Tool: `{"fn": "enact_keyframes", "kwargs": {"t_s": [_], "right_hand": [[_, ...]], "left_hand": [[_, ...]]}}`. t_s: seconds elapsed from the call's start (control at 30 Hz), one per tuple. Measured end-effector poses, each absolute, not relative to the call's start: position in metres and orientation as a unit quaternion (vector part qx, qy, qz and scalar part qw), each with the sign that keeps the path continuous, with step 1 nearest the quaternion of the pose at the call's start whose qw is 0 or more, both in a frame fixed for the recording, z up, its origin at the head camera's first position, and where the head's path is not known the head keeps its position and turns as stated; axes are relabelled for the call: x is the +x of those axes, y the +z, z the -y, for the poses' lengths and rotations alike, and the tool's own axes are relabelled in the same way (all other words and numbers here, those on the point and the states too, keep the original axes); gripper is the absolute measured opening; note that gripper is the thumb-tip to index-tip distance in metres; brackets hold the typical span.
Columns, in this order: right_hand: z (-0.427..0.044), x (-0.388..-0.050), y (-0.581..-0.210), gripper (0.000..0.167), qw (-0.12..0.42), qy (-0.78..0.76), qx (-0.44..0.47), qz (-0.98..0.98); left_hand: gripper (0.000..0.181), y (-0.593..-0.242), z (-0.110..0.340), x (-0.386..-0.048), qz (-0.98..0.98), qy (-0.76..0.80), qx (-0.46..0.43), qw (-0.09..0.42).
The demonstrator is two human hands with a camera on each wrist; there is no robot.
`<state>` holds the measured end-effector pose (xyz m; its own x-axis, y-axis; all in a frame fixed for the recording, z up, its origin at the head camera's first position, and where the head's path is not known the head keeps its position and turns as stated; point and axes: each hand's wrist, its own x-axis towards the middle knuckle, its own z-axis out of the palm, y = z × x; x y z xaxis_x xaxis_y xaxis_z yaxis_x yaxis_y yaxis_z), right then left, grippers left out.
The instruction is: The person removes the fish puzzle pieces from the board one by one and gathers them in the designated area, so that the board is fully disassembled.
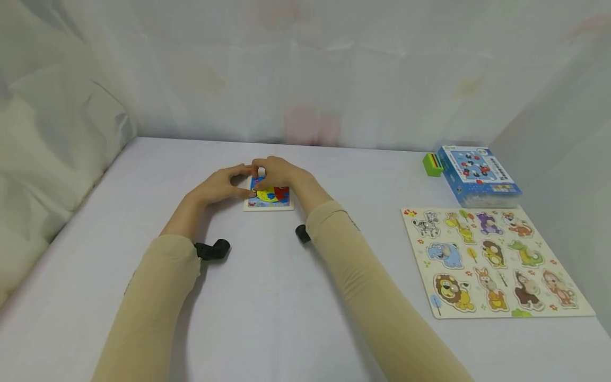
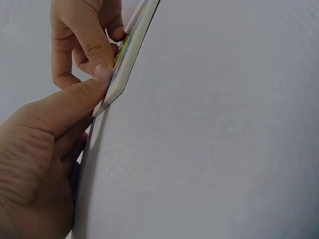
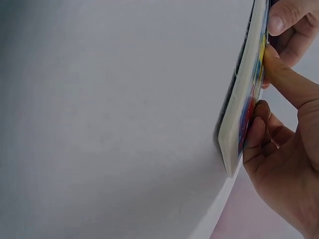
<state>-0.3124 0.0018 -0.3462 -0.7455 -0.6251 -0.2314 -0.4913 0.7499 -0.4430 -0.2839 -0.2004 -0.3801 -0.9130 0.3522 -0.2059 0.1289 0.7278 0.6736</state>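
A small square picture puzzle point(image 1: 267, 204), with a yellow and red figure on blue and a pale rim, lies flat on the white table. My left hand point(image 1: 221, 185) grips its left edge, thumb on top at the near corner in the left wrist view. From the right reaches my right hand point(image 1: 281, 172), its thumb point(image 3: 281, 69) on the yellow part of the picture. Its curled fingers touch the face near the red part in the right wrist view. Whether they pinch a loose piece is hidden. At the far edge the hands' fingertips meet.
To the right lies a large wooden animal puzzle board point(image 1: 477, 314). Behind it sits a blue box point(image 1: 491, 185), with a small green block holding coloured strips point(image 1: 433, 165) beside it. White cloth point(image 1: 200, 95) hangs behind the table. Black wrist cameras point(image 1: 212, 250) stick out below both forearms.
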Motion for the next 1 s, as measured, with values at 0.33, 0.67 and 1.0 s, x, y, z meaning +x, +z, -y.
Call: {"fn": "enact_keyframes", "kwargs": {"t_s": [0.33, 0.67, 1.0], "right_hand": [[-0.007, -0.320, -0.347, 0.034, 0.176, -0.188, -0.319, -0.912], [-0.011, -0.323, -0.343, 0.036, 0.179, -0.174, -0.340, -0.907], [-0.004, -0.323, -0.346, 0.043, 0.186, -0.128, -0.347, -0.911]], "left_hand": [[0.086, -0.381, 0.201, -0.284, -0.922, 0.331, 0.125, 0.160], [0.082, -0.379, 0.201, -0.285, -0.923, 0.328, 0.132, 0.154], [0.076, -0.381, 0.202, -0.285, -0.919, 0.337, 0.133, 0.155]]}}
